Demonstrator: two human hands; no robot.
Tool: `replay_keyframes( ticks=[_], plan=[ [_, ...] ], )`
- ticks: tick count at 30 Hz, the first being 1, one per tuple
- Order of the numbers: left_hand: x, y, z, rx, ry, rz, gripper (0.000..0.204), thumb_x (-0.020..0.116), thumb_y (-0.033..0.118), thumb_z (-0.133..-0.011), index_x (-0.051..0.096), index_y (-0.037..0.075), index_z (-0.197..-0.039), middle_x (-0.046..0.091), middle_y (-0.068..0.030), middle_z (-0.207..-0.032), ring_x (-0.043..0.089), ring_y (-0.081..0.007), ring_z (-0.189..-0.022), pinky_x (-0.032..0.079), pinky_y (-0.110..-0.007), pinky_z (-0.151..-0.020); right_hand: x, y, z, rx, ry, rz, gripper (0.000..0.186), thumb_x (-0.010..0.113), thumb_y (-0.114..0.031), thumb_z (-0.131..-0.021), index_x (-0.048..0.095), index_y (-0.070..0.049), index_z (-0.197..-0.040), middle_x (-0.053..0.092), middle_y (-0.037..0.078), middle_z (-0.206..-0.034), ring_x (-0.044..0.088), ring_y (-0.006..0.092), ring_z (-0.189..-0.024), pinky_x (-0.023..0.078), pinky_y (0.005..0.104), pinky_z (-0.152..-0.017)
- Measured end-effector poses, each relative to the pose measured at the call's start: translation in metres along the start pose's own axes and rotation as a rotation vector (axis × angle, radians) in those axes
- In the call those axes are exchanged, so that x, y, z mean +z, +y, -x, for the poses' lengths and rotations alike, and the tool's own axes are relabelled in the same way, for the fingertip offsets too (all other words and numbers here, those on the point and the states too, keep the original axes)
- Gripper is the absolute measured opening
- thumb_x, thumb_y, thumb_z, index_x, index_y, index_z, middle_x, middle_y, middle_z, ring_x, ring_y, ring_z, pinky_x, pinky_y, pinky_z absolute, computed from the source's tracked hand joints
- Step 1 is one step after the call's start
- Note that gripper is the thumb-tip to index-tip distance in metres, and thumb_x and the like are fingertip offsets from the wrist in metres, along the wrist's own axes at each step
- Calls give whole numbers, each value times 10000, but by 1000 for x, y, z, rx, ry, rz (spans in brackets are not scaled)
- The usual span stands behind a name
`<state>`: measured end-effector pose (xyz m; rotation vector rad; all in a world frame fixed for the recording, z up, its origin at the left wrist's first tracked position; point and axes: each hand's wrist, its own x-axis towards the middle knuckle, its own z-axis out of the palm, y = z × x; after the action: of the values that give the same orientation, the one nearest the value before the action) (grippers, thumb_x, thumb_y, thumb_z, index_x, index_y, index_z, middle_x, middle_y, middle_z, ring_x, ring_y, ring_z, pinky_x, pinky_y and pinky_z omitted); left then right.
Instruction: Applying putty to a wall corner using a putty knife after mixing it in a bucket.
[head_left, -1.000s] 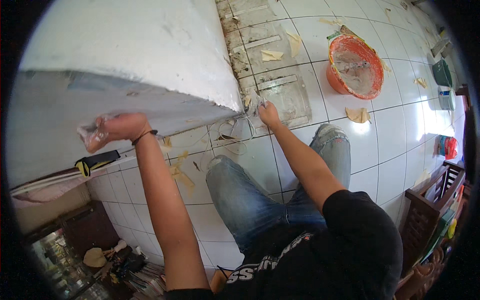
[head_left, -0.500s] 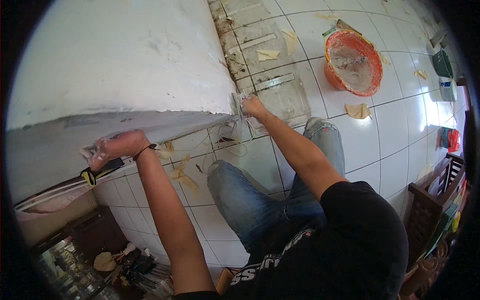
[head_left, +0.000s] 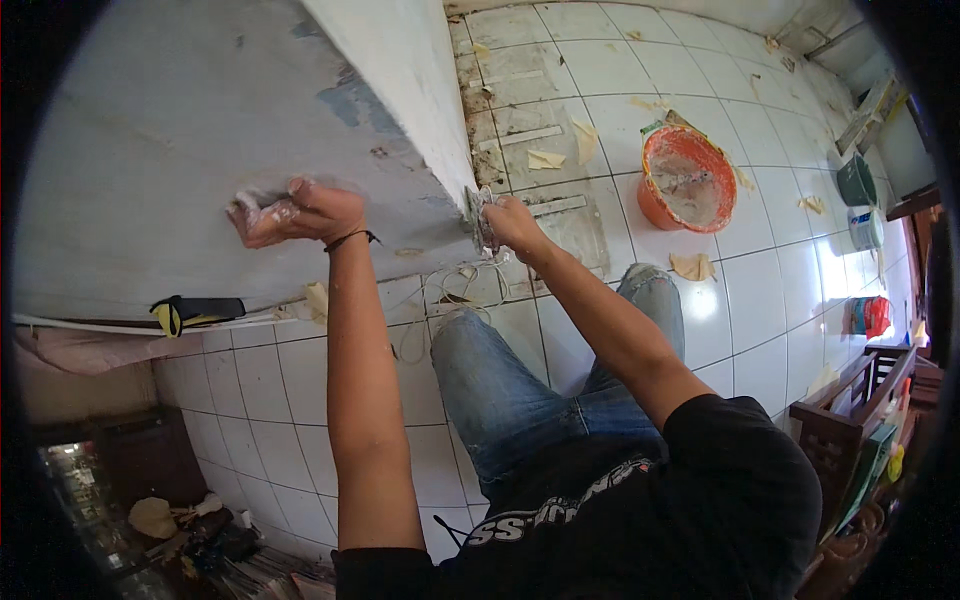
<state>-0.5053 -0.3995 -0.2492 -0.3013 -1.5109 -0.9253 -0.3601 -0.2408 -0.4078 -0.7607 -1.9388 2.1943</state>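
Observation:
My right hand [head_left: 512, 225] is closed on a putty-smeared scraper [head_left: 481, 212], held against the wall's corner edge beside the floor. Wet filler covers much of the tool. My left hand [head_left: 305, 210] is raised in front of the grey-white wall face [head_left: 200, 130], fingers curled and coated with pale filler. Whatever those fingers may hold is too smeared to make out. A dark cord rings the left wrist. On the wall, rough bluish-grey patches show near the corner.
An orange bucket [head_left: 652, 207] of pale filler stands on the tiled floor to the right. A thin white cable [head_left: 415, 335] loops by my knees. Scraps of yellowish paper [head_left: 692, 267] lie about. A black-and-yellow object [head_left: 195, 312] rests at the wall's foot; wooden furniture [head_left: 835, 420] stands right.
My view has swung so that more of the grey wall face shows. My left hand has moved up and right, closer to the corner. My right hand keeps the scraper at the corner.

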Motion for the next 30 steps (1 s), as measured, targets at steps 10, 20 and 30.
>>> replay_keyframes(
  ticks=[10, 20, 30],
  plan=[
    [2, 9, 4, -60, -29, -4, 731, 376, 582, -867, 305, -85, -1158, 317, -278, -1179, 286, -402, -1167, 181, -553, -953, -6, -105, 50, -163, -67, -44, 195, 467, -121, -795, 577, 6, -697, 552, 70, -601, 529, 145, -520, 412, 287, -475],
    [2, 5, 0, -31, 7, -7, 652, 446, 502, -841, 329, -60, -1150, 333, -267, -1193, 297, -422, -1191, 180, -562, -974, -39, -128, 114, -354, 128, -279, 170, 435, -73, -810, 580, 6, -853, 597, 59, -718, 568, 130, -605, 375, 248, -460],
    [-3, 5, -3, -13, 31, 39, 573, 411, 467, -882, 399, -26, -1174, 348, -272, -1241, 274, -441, -1235, 185, -575, -976, -22, -85, 151, -375, -36, -167, 143, 518, -85, -884, 577, -2, -985, 634, 103, -841, 606, 175, -659, 435, 263, -505]
  ],
)
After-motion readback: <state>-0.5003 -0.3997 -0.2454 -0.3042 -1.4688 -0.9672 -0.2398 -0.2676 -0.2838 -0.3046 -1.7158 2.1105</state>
